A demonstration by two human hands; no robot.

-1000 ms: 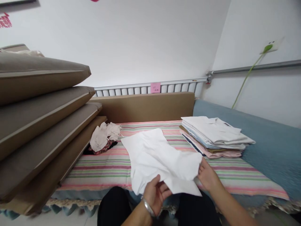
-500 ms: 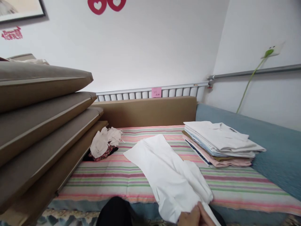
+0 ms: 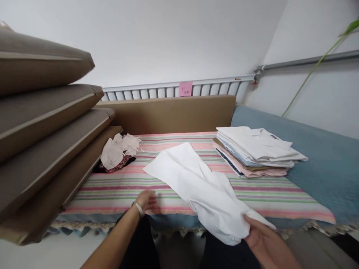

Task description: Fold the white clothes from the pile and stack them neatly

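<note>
A white garment [image 3: 200, 186] lies stretched across the striped sheet [image 3: 117, 194], its near end hanging over the bed's front edge. My right hand [image 3: 262, 239] grips that near end from below, fingers closed on the cloth. My left hand [image 3: 147, 201] rests on the striped sheet to the left of the garment, a bracelet on its wrist; it is blurred and its fingers are hard to make out.
A stack of folded shirts [image 3: 256, 151] sits at the right on the sheet. A small heap of pinkish and dark cloth [image 3: 117, 155] lies at the back left. Brown cushions [image 3: 42, 123] are piled at the left. A blue cover [image 3: 316, 157] spreads at the right.
My left hand let go of the white garment and moved left onto the sheet. My right hand kept hold of the near end, which is now bunched lower. The camera tilted down.
</note>
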